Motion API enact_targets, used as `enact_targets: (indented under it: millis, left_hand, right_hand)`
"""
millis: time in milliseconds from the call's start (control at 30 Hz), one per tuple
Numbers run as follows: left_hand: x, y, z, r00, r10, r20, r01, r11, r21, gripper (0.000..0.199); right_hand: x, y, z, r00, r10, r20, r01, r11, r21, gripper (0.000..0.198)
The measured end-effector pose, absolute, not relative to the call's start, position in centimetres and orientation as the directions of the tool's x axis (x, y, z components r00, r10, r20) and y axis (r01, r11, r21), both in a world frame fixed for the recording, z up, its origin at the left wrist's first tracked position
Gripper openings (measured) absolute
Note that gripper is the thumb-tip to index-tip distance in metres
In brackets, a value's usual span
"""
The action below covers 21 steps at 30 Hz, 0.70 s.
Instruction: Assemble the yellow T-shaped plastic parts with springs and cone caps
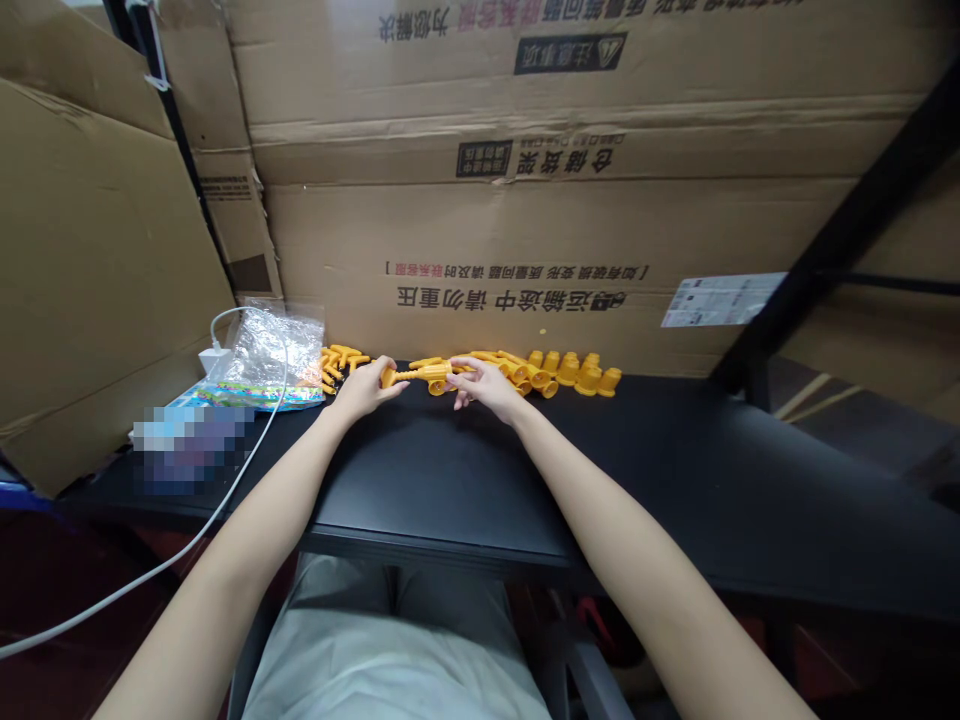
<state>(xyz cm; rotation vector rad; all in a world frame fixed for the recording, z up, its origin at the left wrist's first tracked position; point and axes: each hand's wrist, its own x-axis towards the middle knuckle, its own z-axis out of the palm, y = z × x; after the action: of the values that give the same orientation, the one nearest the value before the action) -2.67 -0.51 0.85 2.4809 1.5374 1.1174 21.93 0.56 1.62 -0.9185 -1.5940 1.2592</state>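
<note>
My left hand (361, 392) pinches the left end of a yellow plastic piece with a narrow, ridged shaft (406, 375). The fingers of my right hand (487, 388) are closed on a wider yellow plastic tube (436, 371). Shaft and tube lie in one line and meet; how deep the shaft goes inside cannot be seen. Both are held level just above the black table. Behind my right hand lies a row of yellow parts (536, 378), partly hidden by it. Small branched yellow pieces (346, 356) lie behind my left hand.
Yellow cup-shaped parts (589, 376) stand right of the row on the black table (660, 480). At left are a clear plastic bag (274, 345), a white cable (247, 470) and a blurred-out packet. Cardboard (480, 220) walls off the back; a black post (832, 230) slants at right.
</note>
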Motion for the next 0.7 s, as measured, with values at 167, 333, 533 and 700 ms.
enact_targets:
  millis: [167,333,533,700]
  left_hand:
    - [-2.61,-0.46,0.84,0.257,0.785,0.564,0.784,-0.511,0.353,0.029]
    - [-2.66,-0.33,0.74,0.267,0.766,0.585,0.780,-0.528,0.336,0.030]
    - [-2.62,-0.42,0.75,0.272,0.766,0.582,0.780,-0.530,0.333,0.030]
    - [-2.32,-0.69,0.93,0.281,0.753,0.595,0.793,-0.532,0.298,0.029]
  right_hand:
    - [21.98,0.57,1.66,-0.334,0.921,0.200,0.029,0.222,-0.974,0.038]
    - [21.78,0.65,1.48,-0.306,0.935,0.180,0.053,0.206,-0.977,0.033]
    - [21.64,0.42,1.59,-0.292,0.940,0.178,0.067,0.206,-0.976,0.034]
    - [21.44,0.12,1.78,-0.267,0.948,0.172,0.072,0.198,-0.978,0.033]
